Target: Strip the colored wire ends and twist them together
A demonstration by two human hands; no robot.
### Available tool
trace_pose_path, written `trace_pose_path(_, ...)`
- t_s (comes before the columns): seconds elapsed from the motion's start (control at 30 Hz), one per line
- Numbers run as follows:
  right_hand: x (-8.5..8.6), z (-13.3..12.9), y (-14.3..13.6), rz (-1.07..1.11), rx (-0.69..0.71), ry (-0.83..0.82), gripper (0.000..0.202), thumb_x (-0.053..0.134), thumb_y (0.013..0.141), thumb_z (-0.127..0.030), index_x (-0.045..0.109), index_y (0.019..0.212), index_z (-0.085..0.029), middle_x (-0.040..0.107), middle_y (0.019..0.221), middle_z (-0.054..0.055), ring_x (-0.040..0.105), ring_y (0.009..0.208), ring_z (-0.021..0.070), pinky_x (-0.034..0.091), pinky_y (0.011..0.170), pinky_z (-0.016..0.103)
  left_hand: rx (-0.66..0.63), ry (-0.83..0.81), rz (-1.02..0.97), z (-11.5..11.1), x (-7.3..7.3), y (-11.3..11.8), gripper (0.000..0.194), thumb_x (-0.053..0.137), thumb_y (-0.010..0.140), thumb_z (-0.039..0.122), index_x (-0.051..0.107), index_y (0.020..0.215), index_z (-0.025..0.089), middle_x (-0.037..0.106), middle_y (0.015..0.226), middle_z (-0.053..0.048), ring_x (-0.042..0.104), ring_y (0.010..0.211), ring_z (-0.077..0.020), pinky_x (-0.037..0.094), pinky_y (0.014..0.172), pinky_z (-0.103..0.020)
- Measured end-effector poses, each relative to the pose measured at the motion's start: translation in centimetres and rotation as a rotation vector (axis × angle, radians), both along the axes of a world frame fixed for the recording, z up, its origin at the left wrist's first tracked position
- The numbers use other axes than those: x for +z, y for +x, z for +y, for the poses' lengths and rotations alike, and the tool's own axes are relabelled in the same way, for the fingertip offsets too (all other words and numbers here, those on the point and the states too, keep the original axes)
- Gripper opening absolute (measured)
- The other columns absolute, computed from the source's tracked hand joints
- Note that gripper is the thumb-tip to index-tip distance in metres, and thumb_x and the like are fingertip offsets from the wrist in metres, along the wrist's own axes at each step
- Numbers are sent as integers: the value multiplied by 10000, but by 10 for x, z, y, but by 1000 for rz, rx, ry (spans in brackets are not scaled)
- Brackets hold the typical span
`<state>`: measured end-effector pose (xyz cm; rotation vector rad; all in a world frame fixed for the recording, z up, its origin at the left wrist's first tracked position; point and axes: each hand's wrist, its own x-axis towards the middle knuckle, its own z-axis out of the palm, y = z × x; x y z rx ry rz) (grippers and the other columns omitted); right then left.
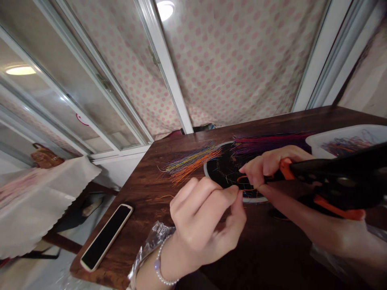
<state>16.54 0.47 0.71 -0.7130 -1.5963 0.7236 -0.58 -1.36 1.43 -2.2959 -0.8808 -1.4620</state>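
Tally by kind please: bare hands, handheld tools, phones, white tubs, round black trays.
Hands: 2 (left hand, right hand)
Black-and-orange tool: 1
Phone: 1
White tub: 1
Round black tray: 1
Total: 6

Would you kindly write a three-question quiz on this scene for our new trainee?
1. True or false: the rectangular, pale-cased smartphone lies on the dark brown wooden table.
2. What does the left hand pinch between thumb and finger?
3. Fill in the blank: the black-and-orange hand tool is held in the ___ hand.

Key:
1. True.
2. A thin orange strand.
3. Right: it is the right hand.
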Motion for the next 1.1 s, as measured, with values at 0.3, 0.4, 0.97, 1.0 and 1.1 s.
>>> trace_pose_path(0.3,-14,22,4,-231,-80,117,219,568,814,-89,520,953,-252,589,806,-11,577,685,156,470,631,273,-98,-194,-308,5,3,-4,129,619,865,67,641,799,177,523,568,58,397,472,-58,333,427,-197)
trace_pose_path(0.4,-19,25,3,-355,-167,267,380,495,700,-7,502,1005,-233,614,862,14,605,737,174,476,651,273,-114,-244,-388,6,2,-3,125,623,892,114,650,792,184,506,549,59,376,449,-58,319,399,-185)
trace_pose_path(0.97,-14,14,-1,-630,-409,570,435,467,596,-33,483,1015,-150,615,833,99,572,756,266,490,659,370,-143,-150,-250,-1,-5,-5,90,578,934,132,636,872,162,514,603,45,408,459,-57,318,400,-199)
trace_pose_path(1.0,-14,13,-1,-627,-415,580,417,470,608,-35,489,1010,-145,616,827,99,571,748,260,490,655,365,-151,-147,-236,-2,-5,-6,79,587,925,125,634,871,159,516,611,43,411,464,-57,319,403,-197)
trace_pose_path(1.1,-14,13,0,-623,-414,590,364,476,635,-38,505,985,-136,609,790,85,558,708,235,480,633,335,-159,-153,-226,-2,-5,-8,70,611,900,95,629,874,157,517,623,41,428,470,-57,326,407,-191)
